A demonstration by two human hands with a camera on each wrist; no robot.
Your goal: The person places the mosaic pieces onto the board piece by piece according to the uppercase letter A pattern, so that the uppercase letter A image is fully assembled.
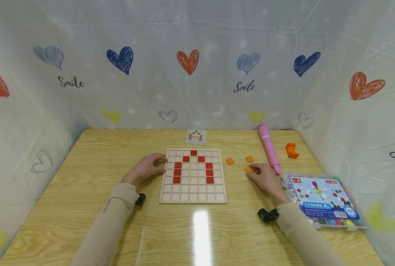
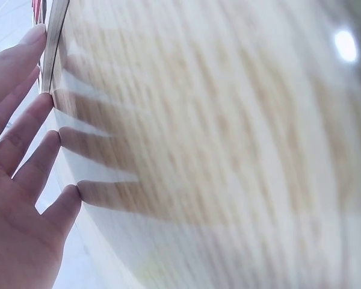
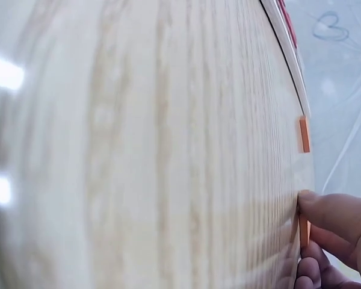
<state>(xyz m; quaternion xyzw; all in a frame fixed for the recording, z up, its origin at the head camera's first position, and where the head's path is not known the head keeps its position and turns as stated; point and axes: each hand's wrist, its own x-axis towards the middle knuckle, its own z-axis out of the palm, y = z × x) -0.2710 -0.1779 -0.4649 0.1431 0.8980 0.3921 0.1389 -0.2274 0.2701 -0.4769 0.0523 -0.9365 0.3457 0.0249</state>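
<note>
A square wooden grid board (image 1: 193, 189) lies flat, with several red square tiles (image 1: 209, 172) set in an arch pattern. My left hand (image 1: 146, 168) is at the board's left edge; in the left wrist view its thumb lies along the edge and the fingertips rest on the table. To the right of the board, my right hand (image 1: 265, 178) pinches an orange square tile (image 3: 305, 231) between thumb and fingers, low at the table. Two more orange tiles lie on the table: one by the board's right side (image 1: 229, 161), the other farther back (image 1: 249, 159).
A small pattern card (image 1: 195, 137) lies behind the board. Along the right side are a pink stick-like object (image 1: 269, 148), an orange bracket-shaped piece (image 1: 292, 150) and a clear plastic case of molecule-model parts (image 1: 324, 199), close to my right forearm. Patterned curtains surround the table.
</note>
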